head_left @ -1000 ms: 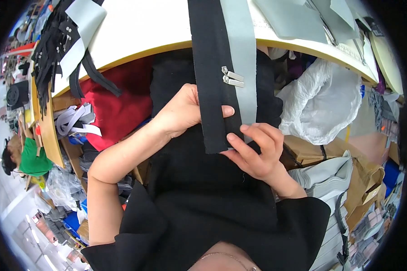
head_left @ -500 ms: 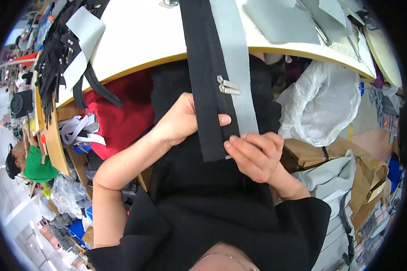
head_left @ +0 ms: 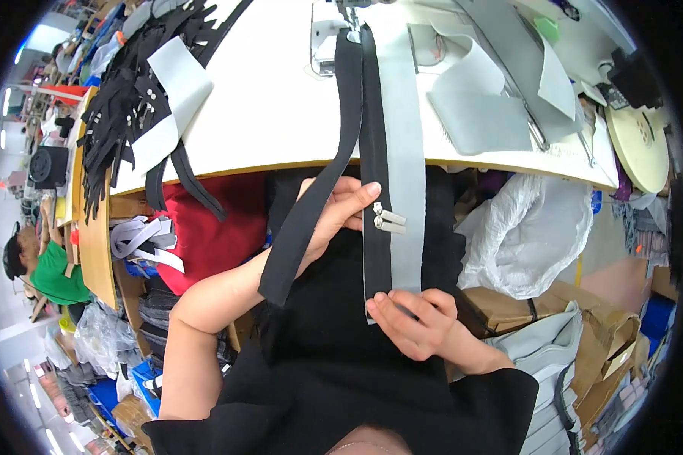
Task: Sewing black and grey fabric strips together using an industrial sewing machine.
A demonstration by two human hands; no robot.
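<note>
A black zipper [head_left: 377, 140] with two silver pulls [head_left: 388, 219] lies along a light grey fabric strip [head_left: 406, 144]. Both run from under the presser foot of a sewing machine [head_left: 347, 17] down over the table edge. My left hand [head_left: 338, 216] pinches the zipper's left edge just above the pulls, thumb on top, fingers partly hidden. Across that hand's wrist hangs a loose black fabric strip [head_left: 300, 231], apart from the zipper at its lower end. My right hand [head_left: 417, 322] is closed on the lower end of the zipper and grey strip.
Many black zippers [head_left: 125, 106] are piled at the table's left, with a pale strip [head_left: 180, 76] over them. Grey pieces [head_left: 482, 121] lie right of the machine. Below the white table [head_left: 265, 114] are red cloth [head_left: 212, 235], a plastic bag [head_left: 524, 235] and a cardboard box [head_left: 501, 311].
The black strip has swung left off the zipper and now drapes over my left wrist. My left thumb has come on top of the zipper. More of the table and machine shows.
</note>
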